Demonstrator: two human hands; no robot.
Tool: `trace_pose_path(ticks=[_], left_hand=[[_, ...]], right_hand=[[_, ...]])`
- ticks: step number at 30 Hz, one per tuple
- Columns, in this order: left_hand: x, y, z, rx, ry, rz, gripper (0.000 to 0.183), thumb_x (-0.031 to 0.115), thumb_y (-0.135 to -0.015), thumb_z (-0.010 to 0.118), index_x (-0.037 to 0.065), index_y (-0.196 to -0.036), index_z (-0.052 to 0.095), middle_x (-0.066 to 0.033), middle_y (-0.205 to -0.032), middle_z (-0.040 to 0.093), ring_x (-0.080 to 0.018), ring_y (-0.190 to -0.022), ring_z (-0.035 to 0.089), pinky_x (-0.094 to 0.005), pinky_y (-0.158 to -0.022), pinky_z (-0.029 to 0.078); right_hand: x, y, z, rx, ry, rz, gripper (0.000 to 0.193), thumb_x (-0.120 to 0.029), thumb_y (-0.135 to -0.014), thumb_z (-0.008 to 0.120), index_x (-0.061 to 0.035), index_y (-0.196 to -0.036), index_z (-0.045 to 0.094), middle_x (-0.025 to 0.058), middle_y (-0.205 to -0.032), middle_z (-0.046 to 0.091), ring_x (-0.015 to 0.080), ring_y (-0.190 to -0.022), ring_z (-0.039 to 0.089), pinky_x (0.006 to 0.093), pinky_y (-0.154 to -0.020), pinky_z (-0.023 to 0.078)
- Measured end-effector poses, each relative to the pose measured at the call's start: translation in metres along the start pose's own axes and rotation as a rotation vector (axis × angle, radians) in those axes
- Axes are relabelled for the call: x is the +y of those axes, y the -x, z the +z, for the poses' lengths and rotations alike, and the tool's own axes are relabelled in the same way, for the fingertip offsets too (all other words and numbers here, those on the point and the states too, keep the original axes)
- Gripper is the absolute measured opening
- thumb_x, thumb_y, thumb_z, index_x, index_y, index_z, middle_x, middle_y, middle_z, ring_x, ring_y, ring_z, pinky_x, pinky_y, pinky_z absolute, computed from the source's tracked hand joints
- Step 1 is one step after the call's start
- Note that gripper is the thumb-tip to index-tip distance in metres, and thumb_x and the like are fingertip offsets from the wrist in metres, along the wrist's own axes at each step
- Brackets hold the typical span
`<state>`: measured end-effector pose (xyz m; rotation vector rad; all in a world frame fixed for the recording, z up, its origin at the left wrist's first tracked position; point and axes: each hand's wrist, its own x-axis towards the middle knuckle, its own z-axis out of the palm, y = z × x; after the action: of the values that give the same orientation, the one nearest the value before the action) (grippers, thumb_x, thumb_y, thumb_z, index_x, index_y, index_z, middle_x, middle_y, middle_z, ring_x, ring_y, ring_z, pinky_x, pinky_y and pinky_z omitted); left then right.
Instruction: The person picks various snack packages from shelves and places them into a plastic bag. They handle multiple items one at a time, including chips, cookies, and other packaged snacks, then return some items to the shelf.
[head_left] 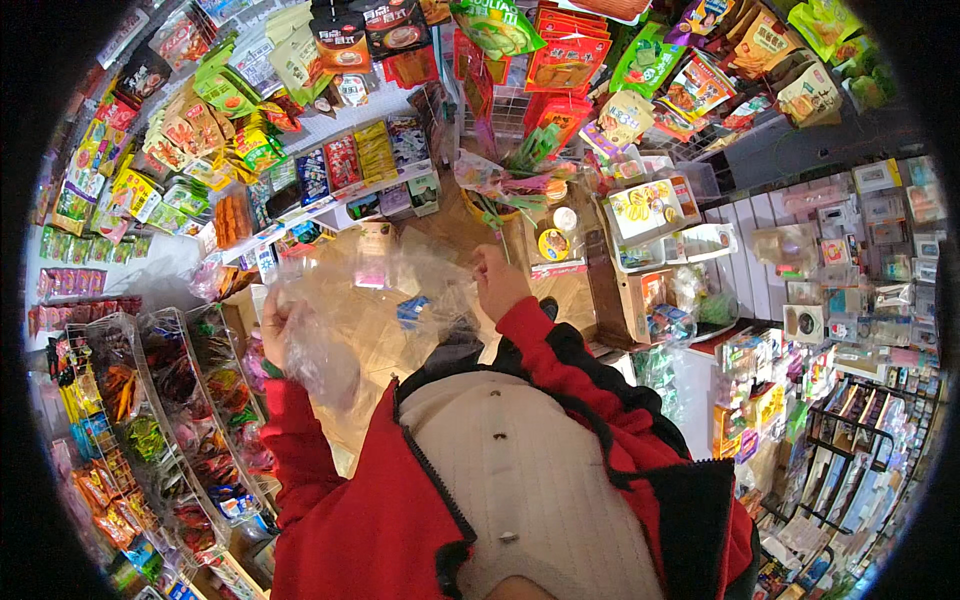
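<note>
A thin clear plastic bag or sheet (330, 365) is stretched between my two hands, above the wooden floor. My left hand (275, 328) is closed on its left end, beside the snack racks, and part of the plastic hangs crumpled below it. My right hand (498, 284) pinches the other end with its fingers pressed together. Through the plastic I see a small blue item (411, 312) and a pink-and-white container (374, 255). Whether the plastic is a bag or a loose sheet, I cannot tell.
Wire bins of wrapped snacks (180, 430) stand close on my left. Ahead are a low shelf of small packets (343, 162) and hanging snack bags (568, 60). To the right sit white boxes (645, 212) and a pegboard wall of small packaged goods (835, 250).
</note>
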<state>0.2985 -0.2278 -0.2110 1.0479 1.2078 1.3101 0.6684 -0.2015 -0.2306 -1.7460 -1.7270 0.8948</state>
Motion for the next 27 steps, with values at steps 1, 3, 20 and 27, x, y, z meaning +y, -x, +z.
trace_pose_path(ticks=[1, 3, 20, 27], left_hand=[[0.003, -0.002, 0.002, 0.087, 0.049, 0.019, 0.041, 0.006, -0.087, 0.055, 0.003, -0.127, 0.049, -0.0052, -0.088, 0.062, -0.0119, -0.075, 0.057, -0.023, -0.066, 0.047], [0.01, -0.005, 0.002, 0.236, 0.125, 0.065, 0.044, 0.005, -0.085, 0.057, 0.005, -0.128, 0.047, -0.0057, -0.087, 0.063, -0.0134, -0.076, 0.058, -0.0243, -0.067, 0.049], [-0.056, -0.002, 0.139, -0.269, 0.177, -0.114, 0.038, 0.022, -0.089, 0.048, 0.007, -0.123, 0.049, -0.007, -0.099, 0.06, -0.0191, -0.089, 0.057, -0.033, -0.077, 0.047], [-0.102, -0.006, 0.118, -0.054, 0.352, -0.25, 0.038, 0.03, -0.091, 0.045, 0.007, -0.121, 0.05, -0.0076, -0.104, 0.059, -0.0215, -0.094, 0.056, -0.0365, -0.081, 0.046]], right_hand=[[0.001, 0.0, 0.0, 0.078, -0.027, -0.009, 0.025, -0.011, -0.08, 0.056, -0.0062, -0.104, 0.051, 0.0153, -0.083, 0.061, 0.0325, -0.078, 0.061, 0.0396, -0.064, 0.047], [0.004, 0.002, 0.0, 0.183, -0.059, -0.059, 0.031, -0.016, -0.081, 0.06, -0.0062, -0.109, 0.051, 0.0147, -0.083, 0.062, 0.0306, -0.074, 0.061, 0.0385, -0.061, 0.047], [-0.062, 0.024, -0.003, -0.25, -0.789, 0.045, 0.035, -0.021, -0.096, 0.044, -0.0072, -0.128, 0.051, 0.0006, -0.098, 0.063, 0.0069, -0.082, 0.05, 0.0245, -0.07, 0.044], [-0.087, 0.061, -0.005, -0.497, -0.572, -0.303, 0.035, -0.021, -0.097, 0.041, -0.0101, -0.129, 0.05, -0.0006, -0.095, 0.057, 0.0054, -0.075, 0.046, 0.0208, -0.069, 0.041]])
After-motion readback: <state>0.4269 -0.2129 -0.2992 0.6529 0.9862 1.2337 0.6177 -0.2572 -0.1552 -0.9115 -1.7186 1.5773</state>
